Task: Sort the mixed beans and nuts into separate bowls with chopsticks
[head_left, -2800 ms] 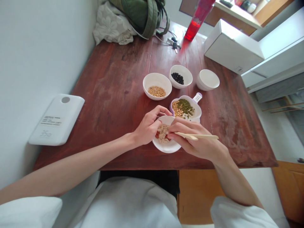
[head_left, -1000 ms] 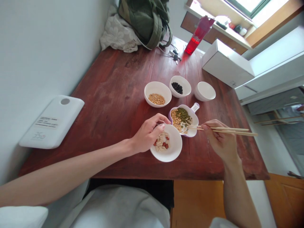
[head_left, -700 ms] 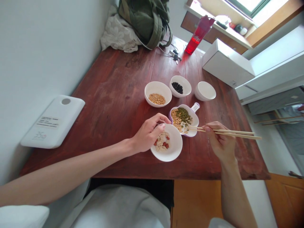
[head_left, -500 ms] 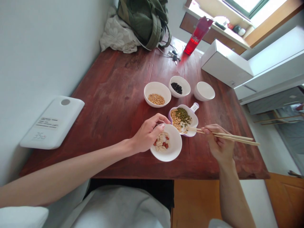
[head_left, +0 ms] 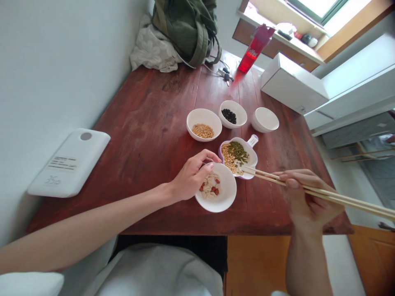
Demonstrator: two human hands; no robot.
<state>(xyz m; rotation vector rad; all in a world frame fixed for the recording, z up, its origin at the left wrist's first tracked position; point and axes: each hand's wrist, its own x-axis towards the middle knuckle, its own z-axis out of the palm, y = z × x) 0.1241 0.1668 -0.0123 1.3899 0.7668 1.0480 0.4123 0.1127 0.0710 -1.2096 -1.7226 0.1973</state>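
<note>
My left hand (head_left: 195, 174) grips the rim of a white bowl (head_left: 226, 195) near the table's front edge; pale seeds and a few reddish-brown peanuts (head_left: 215, 191) lie in it. In my right hand (head_left: 308, 197) is a pair of wooden chopsticks (head_left: 265, 174). Their tips reach the near part of a flower-shaped dish (head_left: 253, 158) with a short handle, just behind the bowl. Yellow soybeans (head_left: 228, 158), green mung beans (head_left: 237, 150) and some pale seeds sit in separate parts of this dish. Whether the tips pinch a seed is too small to tell.
Behind the dish stand a bowl of soybeans (head_left: 190, 119), a bowl of black beans (head_left: 241, 112) and another white bowl (head_left: 265, 120). Farther back are keys (head_left: 226, 76), a red bottle (head_left: 251, 53), a white box (head_left: 293, 84) and a green bag (head_left: 188, 28). A white device (head_left: 69, 162) lies left.
My right hand has moved right and toward me along with the chopsticks, whose tips stay at the dish. The left hand keeps its hold on the bowl.
</note>
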